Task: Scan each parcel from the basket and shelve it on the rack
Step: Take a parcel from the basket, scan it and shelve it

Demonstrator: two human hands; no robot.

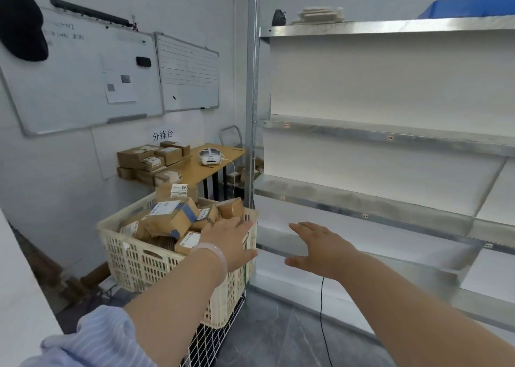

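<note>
White walls back the metal rack (390,135); the basket (133,258) beside its post brims with parcels (172,216). My left hand (231,244) reaches over them, fingers (236,221) straight, gripping nothing; my right hand (323,246) hovers spread. Picking stage, I judge: next, close on one parcel to scan.

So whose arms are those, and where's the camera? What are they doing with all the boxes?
The camera sits on a person's head and looks down, so you see that person's own two arms. The left hand reaches out flat over a cream basket piled with brown parcels. The right hand is spread open in front of the metal rack. Neither hand holds anything. Further back, a stack of boxes sits on a wooden table.
</note>
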